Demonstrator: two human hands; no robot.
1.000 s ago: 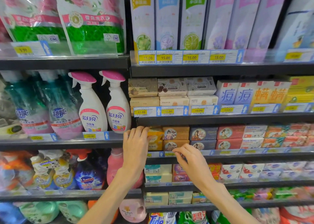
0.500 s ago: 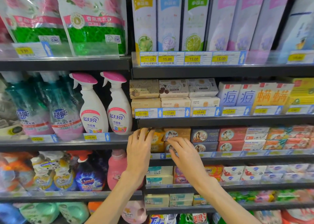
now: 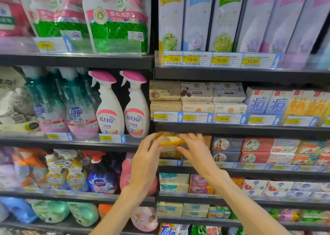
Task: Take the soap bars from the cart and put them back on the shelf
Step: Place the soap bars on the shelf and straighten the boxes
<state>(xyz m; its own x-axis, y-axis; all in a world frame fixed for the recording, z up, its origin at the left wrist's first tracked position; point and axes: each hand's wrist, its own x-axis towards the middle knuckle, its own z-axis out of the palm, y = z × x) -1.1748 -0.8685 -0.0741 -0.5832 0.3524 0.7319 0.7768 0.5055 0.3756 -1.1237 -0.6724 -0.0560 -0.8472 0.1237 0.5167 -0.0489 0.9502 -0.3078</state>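
Fingers of both hands, left hand [image 3: 145, 160] and right hand [image 3: 195, 153], are gripping a yellow soap bar [image 3: 170, 140] at frame centre, seating it on the shelf [image 3: 250, 169]; next comes pushing it flush, then letting go.

Yellow soap bar [image 3: 169, 140] motion-blurred, label unreadable; both hands cover the bars behind it. Right-side shelf boxes [image 3: 319, 108] cut by frame edge. Lower price tags [image 3: 250, 166] too blurred to read.

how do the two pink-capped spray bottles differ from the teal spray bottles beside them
The pink-capped spray bottles have opaque white bodies; the teal spray bottles are see-through, teal above and pink below. The pink-capped pair has pink trigger heads; the teal ones have whitish heads. Both kinds stand upright on one shelf.
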